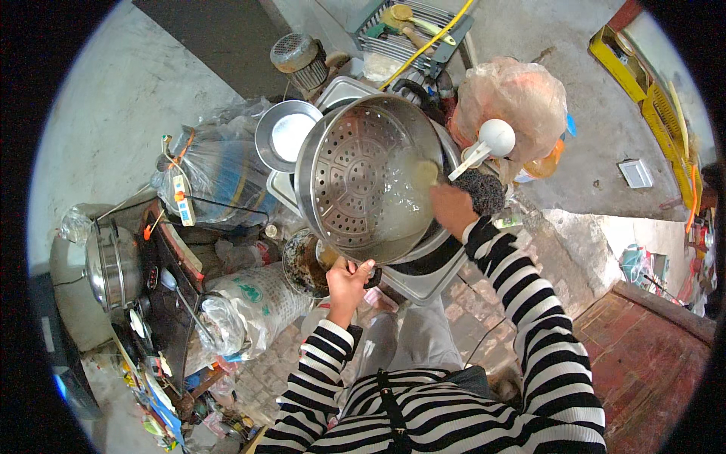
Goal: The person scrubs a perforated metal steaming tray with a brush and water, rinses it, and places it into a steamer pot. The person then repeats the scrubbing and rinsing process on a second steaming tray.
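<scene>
A stainless-steel steamer pot (357, 170) with a perforated bottom is tilted over a steel sink (422, 286). My left hand (347, 286) grips its dark side handle (374, 278) at the near rim. At the right side of the pot, my right hand (454, 209) holds a yellowish scrubber (426, 172) against the inner wall. That scrubber is blurred, so its exact kind is unclear. Cloudy water (397, 210) lies in the lower right of the pot. Close to my right hand are a dark, mesh-like round thing (482, 192) and a white plastic scoop (494, 139).
A metal basin (264, 139), whitish inside, sits left of the pot. Beyond stand an electric motor (298, 54) and a rack (368, 42) with brushes, crossed by a yellow hose (431, 42). A power strip (182, 198) hangs at left, near a stuffed white sack (261, 301).
</scene>
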Demonstrator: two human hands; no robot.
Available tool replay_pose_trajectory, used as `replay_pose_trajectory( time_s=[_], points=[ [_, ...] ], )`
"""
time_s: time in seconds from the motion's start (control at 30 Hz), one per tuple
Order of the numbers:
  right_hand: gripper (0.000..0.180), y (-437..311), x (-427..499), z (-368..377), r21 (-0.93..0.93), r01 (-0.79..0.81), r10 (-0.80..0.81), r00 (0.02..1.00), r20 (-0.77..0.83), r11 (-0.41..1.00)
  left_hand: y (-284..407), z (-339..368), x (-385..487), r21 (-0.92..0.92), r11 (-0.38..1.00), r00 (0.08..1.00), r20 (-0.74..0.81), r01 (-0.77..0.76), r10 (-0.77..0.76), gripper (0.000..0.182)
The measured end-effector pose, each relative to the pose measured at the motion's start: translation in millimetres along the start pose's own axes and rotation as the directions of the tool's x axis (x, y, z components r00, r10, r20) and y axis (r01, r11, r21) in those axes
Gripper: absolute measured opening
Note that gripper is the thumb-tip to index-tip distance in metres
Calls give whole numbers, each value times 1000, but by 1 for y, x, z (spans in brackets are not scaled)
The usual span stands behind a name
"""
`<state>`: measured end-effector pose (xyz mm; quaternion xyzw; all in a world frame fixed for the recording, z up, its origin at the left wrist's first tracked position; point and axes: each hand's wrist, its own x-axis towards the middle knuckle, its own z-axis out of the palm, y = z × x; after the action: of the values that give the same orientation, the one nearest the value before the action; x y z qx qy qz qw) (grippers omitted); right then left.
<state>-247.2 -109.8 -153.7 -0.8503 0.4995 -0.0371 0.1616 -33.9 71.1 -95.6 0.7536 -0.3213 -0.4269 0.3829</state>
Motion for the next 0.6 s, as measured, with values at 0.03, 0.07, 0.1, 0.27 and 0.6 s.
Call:
replay_pose_trajectory(
  time_s=[0.03,0.07,0.1,0.27,0.6],
  points=[
    [12,-6,-7,13,-14,-24,25,997,79,1000,-2,0,0,-29,999,1000,-6,-27,27,40],
    [13,-12,-12,26,64,-46,39,992,117,997,-4,-1,1,-41,999,999,-14,-36,35,41],
    [13,-18,-16,38,124,-87,67,986,155,988,-5,-2,2,-54,997,999,-20,-47,46,42],
    [19,-23,-16,47,442,-130,-60,919,390,888,-12,-2,4,-41,998,998,-29,-53,52,42],
    [23,-49,-25,-59,719,-540,-361,627,690,437,-7,-3,4,-1,999,998,-40,-38,38,41]
  ],
)
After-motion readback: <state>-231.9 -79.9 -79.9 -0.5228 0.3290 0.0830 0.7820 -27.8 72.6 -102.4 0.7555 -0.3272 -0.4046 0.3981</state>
